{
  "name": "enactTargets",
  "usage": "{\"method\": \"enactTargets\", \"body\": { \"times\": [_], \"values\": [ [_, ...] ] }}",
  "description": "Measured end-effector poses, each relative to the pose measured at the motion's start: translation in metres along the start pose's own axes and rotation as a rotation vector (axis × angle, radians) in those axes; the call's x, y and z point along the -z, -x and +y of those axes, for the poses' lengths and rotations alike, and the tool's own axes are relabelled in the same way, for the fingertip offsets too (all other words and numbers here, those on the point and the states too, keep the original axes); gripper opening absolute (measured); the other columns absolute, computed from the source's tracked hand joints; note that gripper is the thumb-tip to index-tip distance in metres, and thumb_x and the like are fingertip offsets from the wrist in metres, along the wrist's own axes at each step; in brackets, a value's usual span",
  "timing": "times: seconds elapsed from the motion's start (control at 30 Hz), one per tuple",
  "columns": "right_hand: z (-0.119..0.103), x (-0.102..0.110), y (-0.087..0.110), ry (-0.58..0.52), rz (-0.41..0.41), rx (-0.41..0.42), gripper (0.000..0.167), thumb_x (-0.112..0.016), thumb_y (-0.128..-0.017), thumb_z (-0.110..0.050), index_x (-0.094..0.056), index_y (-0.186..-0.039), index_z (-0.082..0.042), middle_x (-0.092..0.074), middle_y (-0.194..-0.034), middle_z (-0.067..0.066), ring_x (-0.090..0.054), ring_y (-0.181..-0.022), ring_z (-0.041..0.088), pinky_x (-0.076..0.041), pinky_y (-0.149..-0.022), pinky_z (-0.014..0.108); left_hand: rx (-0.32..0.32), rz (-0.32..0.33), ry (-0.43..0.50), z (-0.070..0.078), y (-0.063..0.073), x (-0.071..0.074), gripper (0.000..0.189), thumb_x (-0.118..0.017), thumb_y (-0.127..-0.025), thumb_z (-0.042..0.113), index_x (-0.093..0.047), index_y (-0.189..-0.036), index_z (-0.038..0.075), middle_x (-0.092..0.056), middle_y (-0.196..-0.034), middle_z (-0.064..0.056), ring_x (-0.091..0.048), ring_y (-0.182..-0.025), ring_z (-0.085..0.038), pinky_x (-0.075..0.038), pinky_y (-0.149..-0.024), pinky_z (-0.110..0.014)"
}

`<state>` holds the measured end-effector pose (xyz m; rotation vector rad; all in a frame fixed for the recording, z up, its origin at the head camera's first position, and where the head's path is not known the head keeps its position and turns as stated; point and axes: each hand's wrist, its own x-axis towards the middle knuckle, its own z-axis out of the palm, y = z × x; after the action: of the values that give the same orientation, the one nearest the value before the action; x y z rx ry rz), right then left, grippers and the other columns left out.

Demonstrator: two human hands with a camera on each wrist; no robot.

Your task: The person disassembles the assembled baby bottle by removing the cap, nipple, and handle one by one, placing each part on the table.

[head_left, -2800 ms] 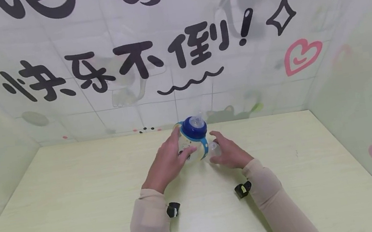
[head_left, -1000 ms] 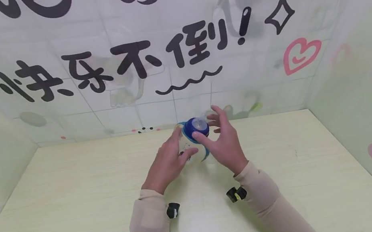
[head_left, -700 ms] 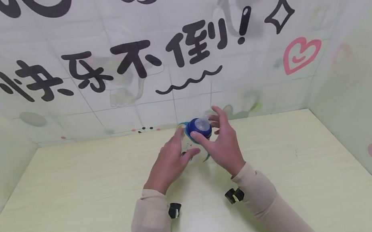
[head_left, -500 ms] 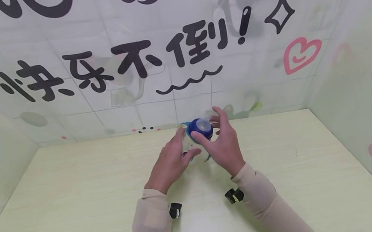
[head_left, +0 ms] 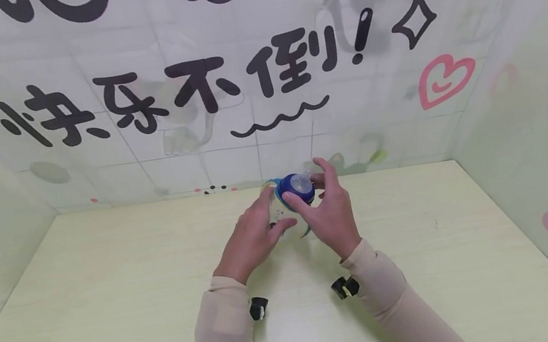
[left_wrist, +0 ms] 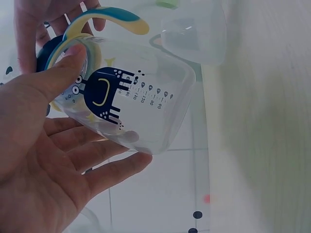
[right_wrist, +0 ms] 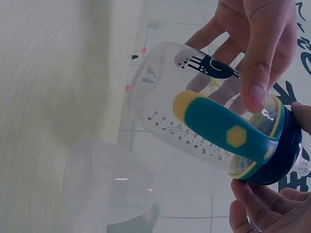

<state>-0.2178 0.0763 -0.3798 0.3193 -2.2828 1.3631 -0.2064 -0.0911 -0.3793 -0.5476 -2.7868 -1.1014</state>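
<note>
A clear baby bottle [left_wrist: 146, 92] with a dark animal print has teal-and-yellow handles [right_wrist: 218, 125]. My left hand [head_left: 247, 235] grips its body from the left, thumb in front near the neck. The bottle leans right in the head view, raised off the table. Around its dark blue collar [right_wrist: 286, 150], my right hand [head_left: 332, 218] curls thumb and fingers. A clear teat [head_left: 302, 182] sticks out of the collar. Beyond the hands stands a translucent bottle cover [right_wrist: 109, 182], apart from both hands; the right hand hides it in the head view.
The pale wooden table [head_left: 112, 304] reaches back to a printed wall sheet [head_left: 219, 162] close behind the bottle. Side walls [head_left: 535, 153] stand left and right. A small black wrist camera [head_left: 258, 308] sits on the left sleeve, another camera [head_left: 345, 287] on the right.
My right hand has left the clear cover beside the bottle and moved up onto the blue collar. The bottle has shifted slightly right, its teat turned more to the right. My left hand keeps its grip.
</note>
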Motion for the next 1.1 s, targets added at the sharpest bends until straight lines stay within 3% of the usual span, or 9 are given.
{"method": "enactTargets", "body": {
  "times": [0.6, 1.1],
  "values": [
    [-0.0032, 0.0027, -0.001, -0.031, -0.001, 0.005, 0.077, -0.081, -0.086, -0.03, -0.038, -0.145, -0.005, -0.068, -0.116, 0.017, -0.061, -0.095, 0.027, -0.051, -0.08, 0.037, 0.001, 0.004, -0.012, 0.0013, -0.0003, 0.0006, 0.077, -0.068, -0.095, 0.036, -0.032, -0.152, 0.001, -0.043, -0.152, -0.018, -0.045, -0.137, -0.034, -0.039, -0.111, -0.049],
    [-0.0034, 0.003, -0.0018, -0.042, -0.013, 0.034, 0.076, -0.08, -0.086, -0.028, -0.038, -0.145, -0.006, -0.068, -0.118, 0.017, -0.062, -0.099, 0.026, -0.05, -0.082, 0.037, 0.004, 0.005, -0.018, 0.0007, 0.0004, 0.002, 0.077, -0.068, -0.095, 0.037, -0.032, -0.152, 0.001, -0.045, -0.15, -0.019, -0.048, -0.134, -0.035, -0.042, -0.108, -0.051]
  ]
}}
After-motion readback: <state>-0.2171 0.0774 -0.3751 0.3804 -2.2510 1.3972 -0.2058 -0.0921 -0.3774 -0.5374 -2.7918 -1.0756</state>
